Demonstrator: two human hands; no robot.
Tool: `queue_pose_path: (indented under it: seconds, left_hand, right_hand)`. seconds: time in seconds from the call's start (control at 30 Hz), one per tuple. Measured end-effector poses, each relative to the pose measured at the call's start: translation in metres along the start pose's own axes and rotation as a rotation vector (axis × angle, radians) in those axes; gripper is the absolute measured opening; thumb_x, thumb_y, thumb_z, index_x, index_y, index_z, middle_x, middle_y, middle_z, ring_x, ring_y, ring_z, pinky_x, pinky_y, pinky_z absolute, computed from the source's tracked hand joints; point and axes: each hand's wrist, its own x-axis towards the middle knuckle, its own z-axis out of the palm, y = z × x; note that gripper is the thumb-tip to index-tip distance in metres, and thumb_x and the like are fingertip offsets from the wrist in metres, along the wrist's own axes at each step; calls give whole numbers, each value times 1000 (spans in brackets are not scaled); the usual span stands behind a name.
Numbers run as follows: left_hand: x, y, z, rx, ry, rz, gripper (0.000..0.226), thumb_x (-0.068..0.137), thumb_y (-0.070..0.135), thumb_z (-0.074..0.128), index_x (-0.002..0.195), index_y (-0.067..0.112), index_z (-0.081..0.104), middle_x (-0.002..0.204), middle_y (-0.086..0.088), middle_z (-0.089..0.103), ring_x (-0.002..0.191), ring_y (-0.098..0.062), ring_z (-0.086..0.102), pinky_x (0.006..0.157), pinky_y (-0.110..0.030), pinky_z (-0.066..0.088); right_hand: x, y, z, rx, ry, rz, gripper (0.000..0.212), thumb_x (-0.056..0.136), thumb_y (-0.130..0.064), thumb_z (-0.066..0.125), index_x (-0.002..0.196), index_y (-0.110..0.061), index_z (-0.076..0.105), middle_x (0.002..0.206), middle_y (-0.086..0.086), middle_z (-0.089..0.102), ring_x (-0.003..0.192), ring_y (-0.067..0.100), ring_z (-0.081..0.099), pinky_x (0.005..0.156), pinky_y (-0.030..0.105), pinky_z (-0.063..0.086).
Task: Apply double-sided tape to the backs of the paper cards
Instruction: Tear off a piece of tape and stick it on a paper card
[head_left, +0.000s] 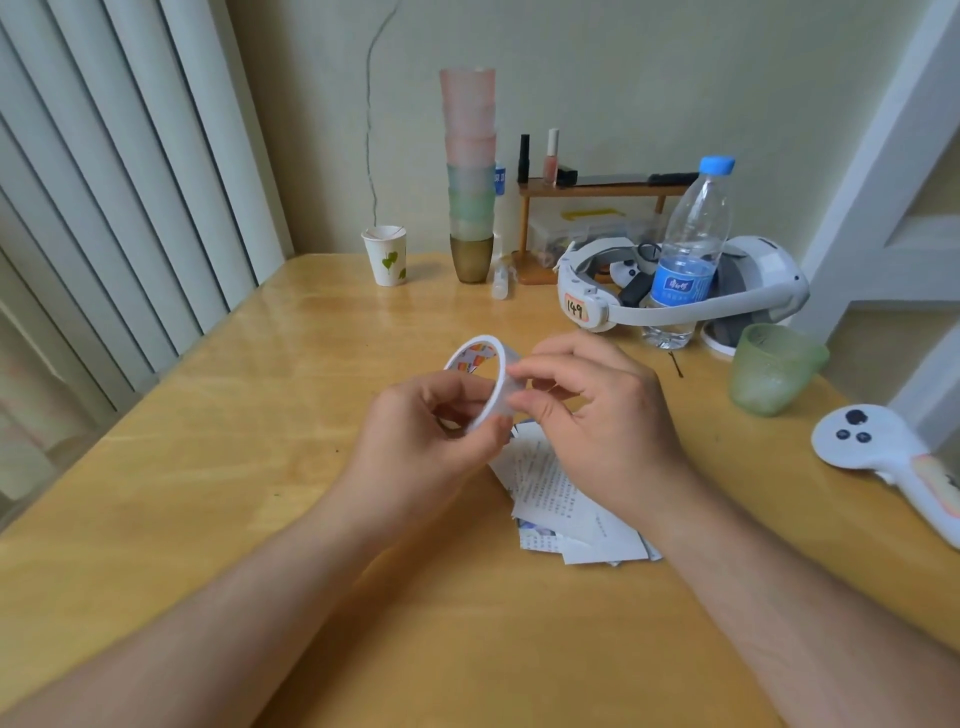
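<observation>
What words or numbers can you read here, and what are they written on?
"149": handwritten on the orange sticker on the white headset.
Water bottle label: white characters, too blurred to read.
Paper cards: printed lines, too small.
Tape roll core: colourful print, unreadable.

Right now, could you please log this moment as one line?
left hand: holds tape roll | right hand: picks at tape edge | paper cards: untaped, on table

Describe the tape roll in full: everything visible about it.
The tape roll is a white ring with a wide open centre and an orange and blue printed label lining its inner wall. It is held on edge above the wooden table, over the pile of paper cards. The left hand grips its lower rim; the right hand pinches its right edge. No peeled strip can be made out.
</observation>
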Motion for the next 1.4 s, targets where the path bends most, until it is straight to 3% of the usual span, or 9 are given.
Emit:
queue_pose_path:
  seconds: [0.27, 0.4, 0.5, 0.6, 0.73, 0.87, 1.0, 1.17, 1.4]
  left_hand:
    - [-3, -4, -5, 269, 54, 97, 14, 80, 37, 74, 91, 28, 76, 81, 19, 70, 74, -5, 59, 67, -16, 44]
    - [-4, -1, -6, 447, 83, 212, 18, 94, 45, 65, 96, 29, 72, 79, 18, 65, 77, -9, 59, 62, -29, 48]
    - [-4, 1, -5, 468, 99, 176, 20, 99, 49, 60, 101, 33, 72, 79, 26, 67, 76, -1, 62, 62, -31, 50]
    - [-3, 1, -3, 493, 118, 199, 31, 98, 55, 56, 98, 29, 73, 76, 21, 67, 72, -1, 61, 63, -25, 47]
    - [-2, -2, -4, 526, 171, 261, 23, 94, 45, 64, 96, 25, 75, 73, 8, 71, 71, -16, 63, 66, -35, 50]
    - [-3, 0, -5, 411, 195, 220, 28, 92, 27, 79, 117, 33, 68, 76, 14, 70, 75, -9, 64, 69, -21, 48]
    - [-2, -2, -6, 494, 196, 278, 15, 95, 27, 75, 97, 37, 65, 72, 15, 61, 70, -8, 56, 60, -22, 42]
    - [-1, -2, -5, 485, 209, 272, 8, 95, 28, 74, 93, 34, 68, 69, 22, 57, 67, -4, 53, 59, -16, 36]
    - [-1, 0, -4, 541, 199, 295, 8, 97, 28, 73, 94, 35, 69, 67, 23, 52, 65, -1, 52, 58, -14, 36]
  right_hand:
    - [1, -4, -3, 12, -28, -6, 9, 85, -5, 83, 90, -12, 80, 90, -4, 70, 81, 12, 66, 71, 27, 55]
    - [0, -6, -4, 26, -46, -27, 8, 88, -5, 79, 90, -12, 79, 87, -1, 68, 77, 11, 65, 68, 16, 51]
    - [-1, -7, -2, 16, -39, -63, 5, 88, -7, 76, 86, -11, 77, 83, -1, 67, 74, 14, 64, 67, 29, 53]
    - [-1, -6, -2, 8, -41, -71, 6, 88, -6, 75, 85, -11, 77, 82, 0, 67, 73, 17, 63, 67, 35, 53]
    - [0, -6, -2, -22, -47, -103, 8, 88, -3, 75, 85, -11, 75, 82, 0, 65, 72, 17, 62, 66, 37, 53]
    - [0, -7, -1, -24, -22, -128, 8, 89, -3, 74, 85, -10, 75, 83, 1, 64, 73, 19, 62, 65, 39, 52]
    - [0, -9, 0, -18, -4, -146, 9, 89, -2, 74, 87, -10, 76, 80, 0, 65, 71, 18, 62, 65, 38, 53]
    - [0, -12, -1, -69, -7, -90, 32, 87, -6, 77, 118, -14, 73, 80, -6, 66, 76, 15, 63, 71, 36, 56]
    - [0, -7, 1, -108, -6, -129, 10, 93, -15, 69, 94, -13, 79, 88, 1, 68, 75, 24, 65, 65, 43, 55]
